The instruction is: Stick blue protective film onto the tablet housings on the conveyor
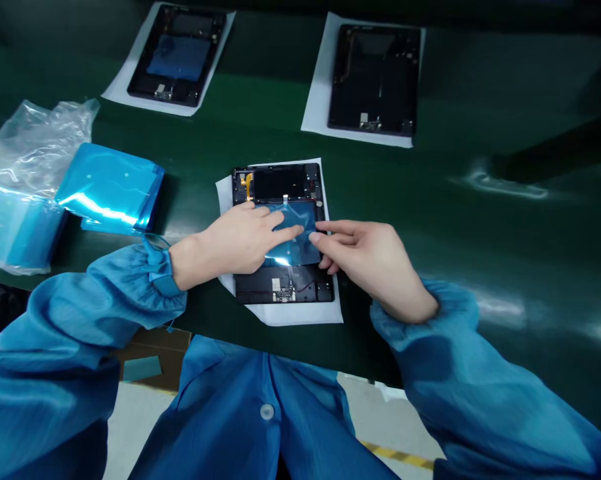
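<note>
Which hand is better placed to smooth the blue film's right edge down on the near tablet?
Right. The right hand has fingertips at the blue film's right edge; the left hand lies flat across its left part, pinning it on the tablet.

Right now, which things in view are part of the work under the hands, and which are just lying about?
In hand:
left hand
right hand
blue film
open tablet chassis
white sheet under it

Lying about:
stack of blue films
clear plastic bag
far left chassis
far right chassis
</note>
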